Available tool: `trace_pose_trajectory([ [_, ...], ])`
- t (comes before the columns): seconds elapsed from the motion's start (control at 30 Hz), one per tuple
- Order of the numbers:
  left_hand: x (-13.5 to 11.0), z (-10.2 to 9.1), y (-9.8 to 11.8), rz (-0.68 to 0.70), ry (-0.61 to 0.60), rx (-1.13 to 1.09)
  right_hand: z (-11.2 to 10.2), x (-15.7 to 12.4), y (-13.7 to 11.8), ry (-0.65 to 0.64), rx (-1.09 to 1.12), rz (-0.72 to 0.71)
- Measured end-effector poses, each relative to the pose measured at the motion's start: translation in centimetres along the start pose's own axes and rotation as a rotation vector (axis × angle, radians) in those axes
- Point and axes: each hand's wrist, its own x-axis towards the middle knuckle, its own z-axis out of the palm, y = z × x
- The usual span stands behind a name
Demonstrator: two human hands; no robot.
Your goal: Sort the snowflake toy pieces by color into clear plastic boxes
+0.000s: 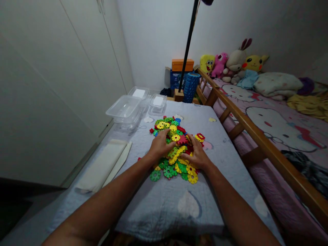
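A heap of plastic snowflake building discs in yellow, green, red and blue lies on the cloth-covered table. Against the heap's left side rests my left hand, its fingers apart over the discs. My right hand touches the right side, thumb and fingers spread. Between both hands, yellow, green and red discs show. The undersides of my fingers are partly hidden among the pieces. Several green and yellow discs lie flat at the near edge of the heap.
Clear plastic containers stand at the back left, and a folded beige cloth lies at the left. A wooden bed rail runs along the right. Behind the table are a black pole and a blue foam roller.
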Motion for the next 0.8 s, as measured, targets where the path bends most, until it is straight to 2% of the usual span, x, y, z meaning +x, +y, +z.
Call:
trace_pose_trajectory([
  [0.13, 1.1, 0.3, 1.4, 0.105, -0.024, -0.009, -0.2, 0.1, 0.7, 0.098, 0.110, -0.014],
  [0.33, 2.0, 1.2, 3.7, 0.400, -0.118, 0.018, -0.2, 0.6, 1.8, 0.252, 0.206, -0.014],
  [0.47, 2.2, 1.7, 4.5, 0.595, -0.204, -0.018, -0.3, 0.8, 1.9, 0.338, 0.216, 0.010],
  [0.53, 2.5, 1.6, 4.5, 0.624, -0.178, -0.024, -0.4, 0.9, 1.8, 0.365, 0.210, 0.019],
  [0.67, 4.5, 0.3, 2.7, 0.485, -0.003, 0.006, -0.5, 1.1, 1.5, 0.407, 0.190, 0.036],
  [0.73, 6.0, -0.7, 1.0, 0.311, 0.100, 0.065, -0.5, 1.1, 1.4, 0.425, 0.182, 0.038],
  [0.8, 7.3, -1.6, -0.9, 0.062, 0.153, 0.203, -0.4, 1.1, 1.3, 0.431, 0.178, 0.042],
])
